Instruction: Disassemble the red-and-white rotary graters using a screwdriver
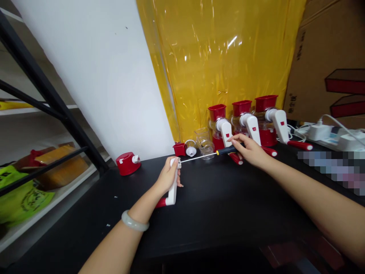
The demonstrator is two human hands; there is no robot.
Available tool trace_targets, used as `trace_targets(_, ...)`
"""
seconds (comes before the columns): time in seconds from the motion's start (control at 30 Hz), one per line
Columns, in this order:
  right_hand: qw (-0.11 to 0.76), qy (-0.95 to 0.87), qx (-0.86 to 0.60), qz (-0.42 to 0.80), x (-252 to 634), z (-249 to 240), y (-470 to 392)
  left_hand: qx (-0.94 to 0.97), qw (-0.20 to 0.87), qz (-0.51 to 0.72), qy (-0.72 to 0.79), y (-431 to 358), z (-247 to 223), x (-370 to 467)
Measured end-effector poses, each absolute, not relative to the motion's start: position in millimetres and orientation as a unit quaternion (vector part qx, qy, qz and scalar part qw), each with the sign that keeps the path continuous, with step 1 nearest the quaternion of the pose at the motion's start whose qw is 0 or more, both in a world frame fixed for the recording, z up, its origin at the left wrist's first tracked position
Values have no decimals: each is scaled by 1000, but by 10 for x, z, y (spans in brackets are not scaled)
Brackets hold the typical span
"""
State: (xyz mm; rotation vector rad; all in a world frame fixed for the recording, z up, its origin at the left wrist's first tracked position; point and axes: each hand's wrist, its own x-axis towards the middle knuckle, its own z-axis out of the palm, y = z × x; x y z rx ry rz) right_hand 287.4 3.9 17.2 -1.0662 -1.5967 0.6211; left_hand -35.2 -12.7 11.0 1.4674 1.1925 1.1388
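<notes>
A white crank handle [172, 192] with a red grip is held upright in my left hand [168, 175], its grip end low near the black table. My right hand [247, 149] is closed round the dark handle of a screwdriver [203, 156]. The screwdriver's shaft points left, and its tip meets the top end of the crank, beside my left thumb. Behind the shaft are a small red hopper [179, 149], a white-and-clear drum [191, 147] and a clear plastic housing [205, 143].
Three red-and-white grinders [218, 114] with cranks line the back of the black table [199, 220]. A red base [128, 163] sits at the left. White chargers with cables [319, 131] and a cardboard box [322, 57] are at the right; a shelf rack [48, 99] stands far left.
</notes>
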Motion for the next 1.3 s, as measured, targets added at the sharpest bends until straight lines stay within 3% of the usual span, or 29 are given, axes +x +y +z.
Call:
trace_targets(0.3,559,-702,-387,210,2894,145,71,579,449,473,490,-114,155,-375)
trace_targets(0.63,626,-577,-336,402,2825,143,92,598,440,462,485,-158,149,-324)
trace_targets(0.77,580,-590,-391,403,2847,167,72,617,421,456,484,-164,137,-326)
trace_targets(0.9,533,-646,-448,314,2887,187,26,622,417,460,478,-151,123,-343)
trace_targets(1.3,551,-654,-390,341,2857,151,17,583,438,484,483,-117,176,-386)
